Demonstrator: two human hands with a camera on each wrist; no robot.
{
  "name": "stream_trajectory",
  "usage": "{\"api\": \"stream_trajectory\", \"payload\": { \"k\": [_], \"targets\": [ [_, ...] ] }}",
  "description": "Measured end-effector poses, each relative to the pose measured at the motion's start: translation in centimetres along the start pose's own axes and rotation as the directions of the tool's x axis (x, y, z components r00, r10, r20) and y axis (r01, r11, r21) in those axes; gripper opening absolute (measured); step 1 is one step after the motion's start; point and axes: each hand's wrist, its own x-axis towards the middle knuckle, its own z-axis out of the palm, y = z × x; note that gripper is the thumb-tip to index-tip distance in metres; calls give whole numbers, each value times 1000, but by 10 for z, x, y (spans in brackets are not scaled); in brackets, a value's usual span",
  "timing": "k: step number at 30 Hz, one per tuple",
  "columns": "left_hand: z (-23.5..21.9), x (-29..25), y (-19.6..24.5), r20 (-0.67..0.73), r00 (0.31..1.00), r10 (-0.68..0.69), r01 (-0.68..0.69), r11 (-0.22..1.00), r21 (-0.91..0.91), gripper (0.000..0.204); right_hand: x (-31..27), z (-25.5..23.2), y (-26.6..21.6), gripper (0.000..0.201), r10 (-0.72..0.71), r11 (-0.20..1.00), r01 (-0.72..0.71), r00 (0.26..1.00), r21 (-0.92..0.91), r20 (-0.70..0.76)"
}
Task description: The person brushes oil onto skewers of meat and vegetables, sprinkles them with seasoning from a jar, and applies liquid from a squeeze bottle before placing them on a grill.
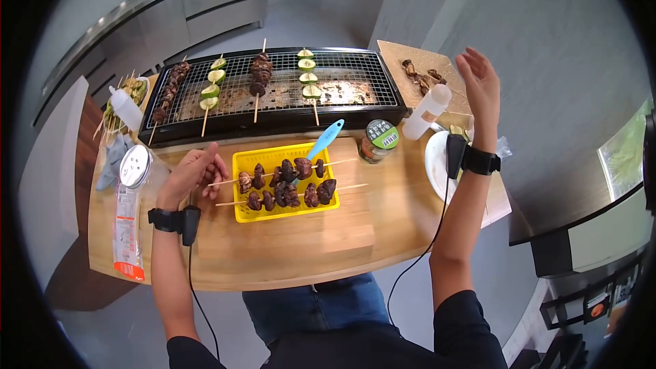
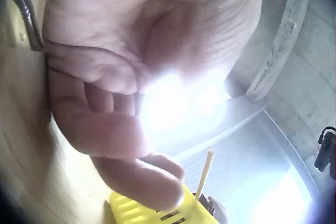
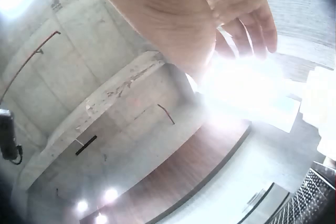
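Observation:
My left hand [image 1: 198,172] hangs loosely curled at the left side of a yellow basket [image 1: 287,216], beside the stick ends of two skewers of dark brown pieces [image 1: 288,195]; it holds nothing. In the left wrist view the fingers of the left hand [image 2: 121,129] bend loosely above the basket's edge [image 2: 126,208]. Raised at the right, above a white-capped bottle [image 1: 428,113], my right hand [image 1: 480,82] is empty, its fingers relaxed. The right wrist view shows the right hand [image 3: 210,19] with loose fingers, partly lost in glare.
Behind the basket is a black grill [image 1: 273,119] with several skewers. A blue brush [image 1: 326,138] leans in the basket. Around stand a lidded jar [image 1: 379,142], a shaker [image 1: 140,167], a white plate [image 1: 436,164] and a board [image 1: 403,55] with brown pieces.

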Motion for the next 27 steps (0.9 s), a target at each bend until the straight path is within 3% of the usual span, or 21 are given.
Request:
{"api": "stream_trajectory", "payload": {
  "k": [2, 4, 5, 7, 10, 13, 18, 21, 23, 24, 25, 27],
  "targets": [
    [3, -2, 2, -10, 1000, 2, -2, 1000, 17, 55, -7, 5, 16, 56, 46, 999, -46, 997, 10, 57],
    [5, -3, 2, -18, 1000, 10, -9, 997, 76, 45, -18, 12, 35, 69, 133, 980, -162, 964, 114, 231],
    [4, -3, 1, -36, 999, 13, -10, 998, 66, 45, -23, 15, 39, 69, 119, 981, -152, 962, 121, 247],
    [2, 0, -1, 19, 999, 34, -36, 996, 81, 40, -31, 16, 44, 66, 123, 992, -119, 899, -35, 421],
    [0, 1, -3, 24, 998, 50, -51, 996, 73, 36, -40, 21, 62, 58, 169, 980, -102, 880, -172, 445],
    [-1, 1, -3, 27, 998, 55, -57, 996, 74, 35, -45, 27, 71, 55, 168, 986, -131, 838, -106, 520],
    [0, 0, -2, 16, 999, 39, -40, 998, 52, 33, -45, 28, 69, 51, 171, 984, -112, 814, -140, 555],
    [-1, 0, -3, 31, 999, 40, -42, 998, 42, 32, -37, 27, 48, 44, 108, 994, -88, 828, -62, 551],
    [-1, 1, -3, 43, 998, 54, -56, 998, 41, 31, -32, 32, 15, 41, -39, 999, 22, 923, 47, 382],
    [-1, 2, -3, 46, 997, 57, -59, 997, 41, 31, -29, 34, -6, 46, -160, 984, 179, 916, -16, 368],
    [-2, 3, -4, 33, 998, 48, -50, 997, 51, 30, -29, 36, -27, 46, -161, 983, 180, 917, -19, 366],
    [-2, 4, -4, 20, 999, 44, -45, 997, 62, 30, -29, 42, -64, 48, 35, 940, -190, 879, 282, 475]
  ]
}}
